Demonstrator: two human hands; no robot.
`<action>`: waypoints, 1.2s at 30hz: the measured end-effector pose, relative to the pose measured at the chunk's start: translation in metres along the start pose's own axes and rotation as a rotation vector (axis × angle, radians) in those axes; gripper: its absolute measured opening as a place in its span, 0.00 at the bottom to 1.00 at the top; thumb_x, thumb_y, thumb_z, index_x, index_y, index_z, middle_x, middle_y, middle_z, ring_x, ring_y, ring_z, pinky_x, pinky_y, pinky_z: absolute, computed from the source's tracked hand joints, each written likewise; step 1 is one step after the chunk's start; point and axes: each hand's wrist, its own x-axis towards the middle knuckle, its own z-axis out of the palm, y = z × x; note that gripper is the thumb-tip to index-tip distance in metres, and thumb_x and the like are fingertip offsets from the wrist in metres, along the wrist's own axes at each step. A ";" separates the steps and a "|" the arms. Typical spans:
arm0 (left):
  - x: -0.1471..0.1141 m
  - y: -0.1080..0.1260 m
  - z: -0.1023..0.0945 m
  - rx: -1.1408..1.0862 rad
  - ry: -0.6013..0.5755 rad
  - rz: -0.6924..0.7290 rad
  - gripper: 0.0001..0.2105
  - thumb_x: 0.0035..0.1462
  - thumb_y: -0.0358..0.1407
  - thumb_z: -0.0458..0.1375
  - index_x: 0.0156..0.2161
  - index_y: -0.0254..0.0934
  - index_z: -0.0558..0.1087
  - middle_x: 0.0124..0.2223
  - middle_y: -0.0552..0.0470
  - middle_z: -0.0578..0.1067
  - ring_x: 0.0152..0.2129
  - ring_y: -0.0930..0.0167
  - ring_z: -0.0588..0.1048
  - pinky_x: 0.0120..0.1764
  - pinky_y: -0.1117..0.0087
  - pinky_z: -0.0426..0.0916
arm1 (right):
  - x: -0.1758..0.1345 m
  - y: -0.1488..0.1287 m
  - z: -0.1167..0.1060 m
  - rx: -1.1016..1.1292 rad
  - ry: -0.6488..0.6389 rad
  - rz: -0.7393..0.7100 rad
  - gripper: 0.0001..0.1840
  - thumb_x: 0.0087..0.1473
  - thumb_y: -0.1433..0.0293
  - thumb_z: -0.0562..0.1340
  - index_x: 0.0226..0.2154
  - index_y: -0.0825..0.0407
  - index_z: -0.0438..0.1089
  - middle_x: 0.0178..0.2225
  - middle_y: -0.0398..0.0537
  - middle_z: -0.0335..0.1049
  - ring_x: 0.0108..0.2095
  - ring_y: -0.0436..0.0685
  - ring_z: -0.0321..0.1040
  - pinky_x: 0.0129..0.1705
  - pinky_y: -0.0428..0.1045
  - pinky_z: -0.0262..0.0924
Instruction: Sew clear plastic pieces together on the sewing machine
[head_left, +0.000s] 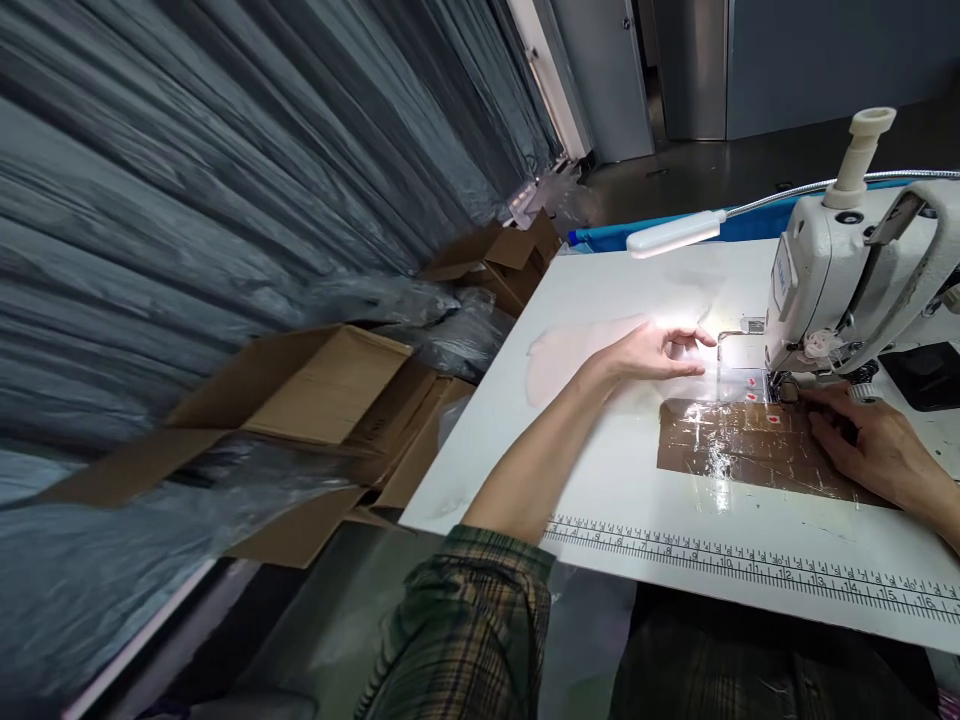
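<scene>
The sewing machine and right forearm run off the right edge.

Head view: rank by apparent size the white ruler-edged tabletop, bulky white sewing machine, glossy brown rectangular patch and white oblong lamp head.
1. White ruler-edged tabletop
2. Bulky white sewing machine, cut off at right
3. Glossy brown rectangular patch, partly covered
4. White oblong lamp head

Between the left forearm and the brown sheet, the worktop leaves room to pass; on the right, the sewing machine and right hand crowd the way, while a lamp juts over the far side
</scene>
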 end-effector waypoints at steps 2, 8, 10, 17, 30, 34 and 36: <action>-0.003 -0.004 -0.004 -0.009 0.018 -0.007 0.24 0.54 0.46 0.62 0.53 0.35 0.76 0.49 0.41 0.78 0.42 0.66 0.75 0.43 0.63 0.71 | 0.000 0.001 0.001 0.000 0.001 -0.007 0.25 0.58 0.57 0.52 0.46 0.50 0.77 0.29 0.50 0.69 0.21 0.56 0.64 0.22 0.52 0.58; -0.009 -0.007 -0.005 -0.035 0.108 -0.011 0.23 0.55 0.40 0.63 0.54 0.31 0.74 0.49 0.40 0.79 0.40 0.68 0.76 0.48 0.61 0.72 | -0.001 0.012 0.010 -0.035 0.024 -0.050 0.25 0.59 0.54 0.50 0.40 0.49 0.77 0.26 0.51 0.67 0.20 0.57 0.61 0.22 0.54 0.56; -0.009 -0.007 -0.004 -0.045 0.114 -0.006 0.22 0.56 0.39 0.63 0.54 0.31 0.74 0.49 0.39 0.79 0.42 0.67 0.76 0.48 0.61 0.72 | -0.002 0.014 0.012 -0.042 0.042 -0.049 0.24 0.59 0.53 0.51 0.38 0.48 0.77 0.25 0.50 0.66 0.20 0.57 0.61 0.23 0.54 0.57; -0.006 0.001 0.005 0.380 0.104 0.078 0.19 0.59 0.41 0.61 0.53 0.37 0.72 0.50 0.43 0.79 0.49 0.61 0.75 0.59 0.48 0.62 | -0.001 0.008 0.009 -0.049 0.027 -0.016 0.26 0.57 0.54 0.50 0.37 0.51 0.78 0.31 0.56 0.70 0.20 0.58 0.62 0.23 0.56 0.56; 0.025 0.022 0.029 0.059 -0.184 -0.055 0.19 0.59 0.44 0.64 0.50 0.33 0.73 0.50 0.43 0.76 0.47 0.64 0.73 0.49 0.64 0.69 | -0.003 0.004 0.004 -0.142 0.052 -0.142 0.24 0.61 0.61 0.51 0.45 0.55 0.77 0.40 0.58 0.73 0.32 0.60 0.72 0.28 0.52 0.65; 0.022 0.019 0.030 -0.051 -0.113 -0.061 0.25 0.54 0.44 0.68 0.53 0.33 0.73 0.48 0.44 0.77 0.47 0.64 0.75 0.50 0.62 0.70 | -0.004 0.008 0.006 -0.102 0.069 -0.197 0.24 0.62 0.60 0.51 0.47 0.55 0.76 0.42 0.58 0.73 0.37 0.61 0.74 0.34 0.53 0.70; 0.023 0.020 0.033 -0.050 -0.092 -0.041 0.26 0.53 0.43 0.69 0.54 0.34 0.72 0.49 0.45 0.77 0.48 0.64 0.75 0.51 0.61 0.70 | -0.004 0.009 0.007 -0.084 0.076 -0.207 0.24 0.63 0.60 0.51 0.49 0.54 0.76 0.44 0.58 0.73 0.39 0.61 0.74 0.36 0.54 0.71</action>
